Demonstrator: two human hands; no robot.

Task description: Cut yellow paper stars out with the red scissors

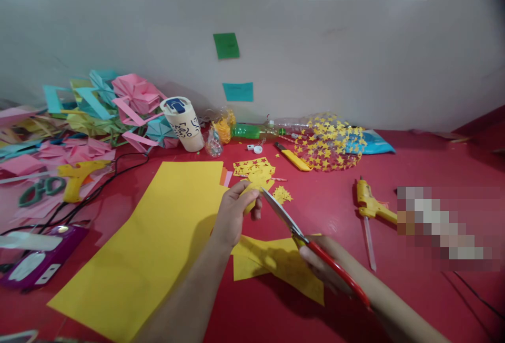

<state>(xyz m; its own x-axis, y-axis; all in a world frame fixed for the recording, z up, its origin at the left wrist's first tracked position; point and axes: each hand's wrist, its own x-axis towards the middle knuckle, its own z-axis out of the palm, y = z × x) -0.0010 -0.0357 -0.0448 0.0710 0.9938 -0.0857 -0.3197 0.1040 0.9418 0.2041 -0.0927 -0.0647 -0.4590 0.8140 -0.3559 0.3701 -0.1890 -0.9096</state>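
Note:
My left hand is closed on a small piece of yellow paper, pinched between thumb and fingers. In my right hand is a pair of scissors with red handles, its blade tips right at the paper's edge. Whether the tips touch the paper, I cannot tell. Below my hands lie yellow paper offcuts. Just beyond them are a yellow sheet with star-shaped holes and a small pile of yellow paper stars. A large yellow sheet lies under and left of my left forearm.
Left are folded paper shapes, a yellow glue gun, green-handled scissors and a purple power strip. At the back stand a white cup, a utility knife and a star-covered clear ball. Another glue gun lies right.

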